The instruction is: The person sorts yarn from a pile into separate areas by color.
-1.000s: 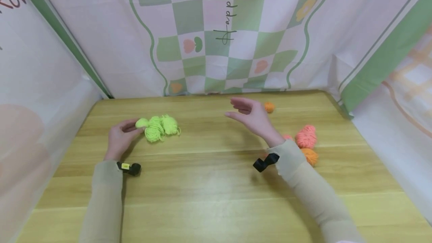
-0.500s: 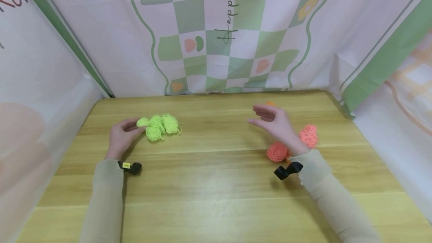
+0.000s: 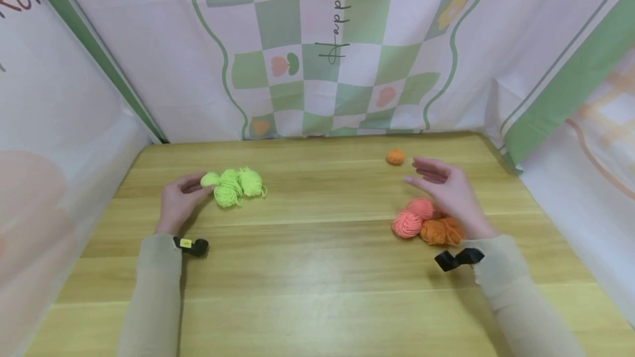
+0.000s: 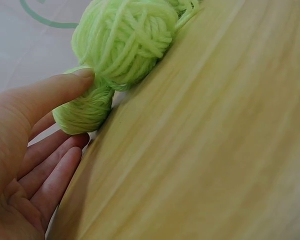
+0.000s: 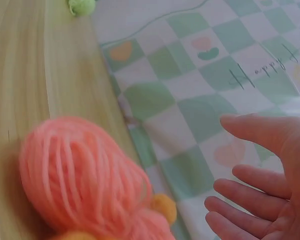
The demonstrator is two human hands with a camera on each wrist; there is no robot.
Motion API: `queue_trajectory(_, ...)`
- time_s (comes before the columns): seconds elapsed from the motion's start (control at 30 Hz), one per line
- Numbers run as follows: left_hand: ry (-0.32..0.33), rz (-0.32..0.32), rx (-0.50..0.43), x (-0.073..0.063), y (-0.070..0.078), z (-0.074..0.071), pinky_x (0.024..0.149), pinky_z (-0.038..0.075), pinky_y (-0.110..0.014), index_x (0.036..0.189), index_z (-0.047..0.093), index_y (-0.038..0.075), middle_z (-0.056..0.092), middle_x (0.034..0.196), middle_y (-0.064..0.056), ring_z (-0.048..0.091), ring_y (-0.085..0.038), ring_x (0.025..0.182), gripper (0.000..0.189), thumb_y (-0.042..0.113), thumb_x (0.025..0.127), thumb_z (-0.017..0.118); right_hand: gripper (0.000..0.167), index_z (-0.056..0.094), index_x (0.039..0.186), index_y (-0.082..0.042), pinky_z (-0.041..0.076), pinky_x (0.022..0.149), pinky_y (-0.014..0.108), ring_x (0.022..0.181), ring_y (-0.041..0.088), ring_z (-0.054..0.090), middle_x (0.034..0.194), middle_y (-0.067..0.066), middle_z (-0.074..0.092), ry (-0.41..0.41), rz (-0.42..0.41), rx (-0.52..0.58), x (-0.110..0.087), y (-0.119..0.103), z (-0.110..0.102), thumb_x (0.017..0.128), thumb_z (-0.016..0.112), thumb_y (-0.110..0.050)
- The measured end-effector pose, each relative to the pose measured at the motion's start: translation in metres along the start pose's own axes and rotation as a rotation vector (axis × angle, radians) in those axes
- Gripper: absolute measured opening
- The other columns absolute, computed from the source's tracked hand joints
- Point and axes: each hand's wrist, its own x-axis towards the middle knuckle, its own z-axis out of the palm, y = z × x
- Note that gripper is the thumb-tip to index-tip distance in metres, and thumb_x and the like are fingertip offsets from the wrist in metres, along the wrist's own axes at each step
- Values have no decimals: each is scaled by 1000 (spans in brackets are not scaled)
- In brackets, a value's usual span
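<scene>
At the left of the table my left hand (image 3: 182, 200) holds the smallest of several lime-green yarn balls (image 4: 85, 110) between thumb and fingers. Against it sit larger green yarn balls (image 3: 229, 189), one with a loose strand. My right hand (image 3: 448, 189) hovers on the right with fingers spread loosely and nothing between them. Below it in the head view lie coral yarn balls (image 3: 408, 223) and orange yarn balls (image 3: 436, 231), partly hidden by the wrist. Coral yarn (image 5: 80, 175) also looms large in the right wrist view.
A small orange yarn ball (image 3: 395, 157) lies apart near the table's back edge, just left of the right fingertips. The wooden table (image 3: 307, 269) is bordered by a patterned cloth (image 3: 317, 92) at the back and more cloth on both sides.
My right hand has moved right, from near the small orange ball to above the coral and orange group, uncovering the balls on that group's left. The left hand stays on the green yarn.
</scene>
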Motion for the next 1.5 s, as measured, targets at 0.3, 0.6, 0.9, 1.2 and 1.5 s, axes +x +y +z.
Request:
queue_trajectory(0.3, 14, 3, -8, 0, 0, 2, 95, 52, -24, 134, 64, 6, 65, 132, -12, 63, -20, 113, 59, 34, 87, 84, 75, 46, 151, -5, 46, 88, 9, 127, 27, 55, 149, 18, 51, 104, 38, -73, -9, 23, -40, 93, 75, -41)
queue_trajectory(0.6, 38, -19, -35, -3, 1, 1, 94, 51, -21, 140, 60, 4, 63, 136, -15, 61, -26, 119, 64, 34, 88, 83, 81, 37, 155, -3, 45, 83, 6, 134, 42, 47, 153, 24, 43, 123, 95, -163, -17, 46, -68, 95, 72, -45)
queue_trajectory(0.9, 78, -14, -96, -8, 22, 5, 108, 45, -36, 150, 48, 6, 52, 148, -16, 52, -31, 133, 82, 42, 86, 83, 84, 34, 155, 2, 49, 88, 14, 131, 48, 46, 151, 28, 43, 52, 125, -203, -24, 67, -74, 96, 69, -47)
queue_trajectory(1.2, 7, 210, -87, -11, 75, 28, 114, 37, -42, 147, 50, 5, 51, 149, -16, 48, -32, 136, 73, 37, 89, 81, 90, 28, 157, 2, 40, 102, 66, 130, 49, 46, 151, 30, 42, -6, 156, -206, -28, 66, -70, 96, 68, -50)
queue_trajectory(1.5, -192, 304, -94, -28, 103, 90, 113, 39, -41, 147, 51, 6, 55, 146, -10, 51, -27, 133, 74, 35, 86, 84, 88, 31, 157, -1, 54, 84, 24, 128, 47, 50, 148, 28, 47, -16, 151, -219, -29, 69, -68, 95, 69, -51)
